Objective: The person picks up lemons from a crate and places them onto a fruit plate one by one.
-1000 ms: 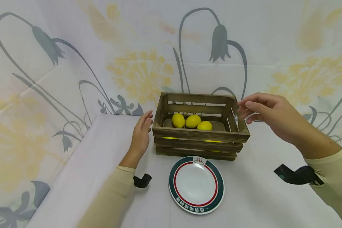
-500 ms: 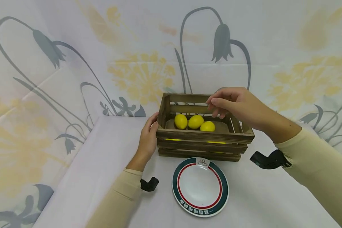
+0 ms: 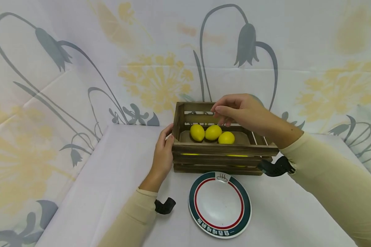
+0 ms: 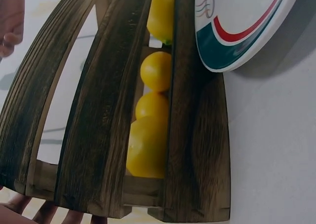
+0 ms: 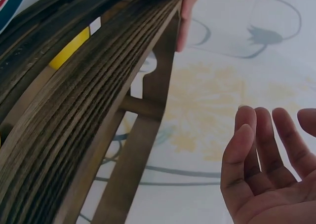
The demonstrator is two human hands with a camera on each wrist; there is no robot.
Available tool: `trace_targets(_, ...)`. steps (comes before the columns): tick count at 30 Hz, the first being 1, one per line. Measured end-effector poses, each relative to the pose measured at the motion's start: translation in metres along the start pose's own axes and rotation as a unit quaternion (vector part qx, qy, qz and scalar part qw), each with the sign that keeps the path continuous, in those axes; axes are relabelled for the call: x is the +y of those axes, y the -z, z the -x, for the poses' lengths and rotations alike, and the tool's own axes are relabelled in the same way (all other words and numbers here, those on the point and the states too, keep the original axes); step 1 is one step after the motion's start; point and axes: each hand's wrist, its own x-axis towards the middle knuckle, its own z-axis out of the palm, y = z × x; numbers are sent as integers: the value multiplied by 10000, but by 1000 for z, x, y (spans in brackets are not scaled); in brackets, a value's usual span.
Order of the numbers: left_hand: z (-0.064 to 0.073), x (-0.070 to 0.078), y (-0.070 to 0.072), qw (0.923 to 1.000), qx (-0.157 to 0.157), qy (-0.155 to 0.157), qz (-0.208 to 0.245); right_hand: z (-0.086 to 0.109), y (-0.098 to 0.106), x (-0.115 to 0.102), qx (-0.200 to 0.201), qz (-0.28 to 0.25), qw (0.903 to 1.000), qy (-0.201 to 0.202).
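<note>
A brown slatted wooden crate [image 3: 222,149] stands upright with several yellow lemons [image 3: 213,132] on its floor. Through the gaps in its front, more of the lemons [image 4: 147,147] show in the left wrist view. My left hand [image 3: 162,156] rests against the crate's left end, its fingers [image 4: 44,211] along the outer side. Over the crate's right half hovers my right hand [image 3: 247,115], above and to the right of the lemons. Nothing is in it; its fingers [image 5: 264,145] are loosely bent and apart in the right wrist view.
A white plate [image 3: 219,205] with a green rim band and a red ring lies right in front of the crate. Behind rises a white cloth [image 3: 160,31] with grey and yellow flowers. A black wrist mount [image 3: 276,167] overlaps the crate's front right corner.
My right hand has come left from beside the crate's right end to over its inside. My left hand has moved right and now touches the left end. The lemons stay put.
</note>
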Motion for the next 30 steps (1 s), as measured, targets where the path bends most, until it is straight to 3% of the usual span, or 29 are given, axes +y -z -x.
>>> trace_targets(9,5,-4,-5,9991,230,-353,-81,-23,-15,14,-118,-77,9999,-93)
trace_targets(18,4,-3,-4,9984,109,-504,-244,-45,-38,36,-487,-50,9988,-88)
trace_targets(23,4,-2,-4,9970,69,-682,-369,-52,-49,42,-506,-195,9980,-329)
trace_targets(30,3,-5,-1,9961,-92,-789,-373,-60,-57,49,-635,-273,9970,-338)
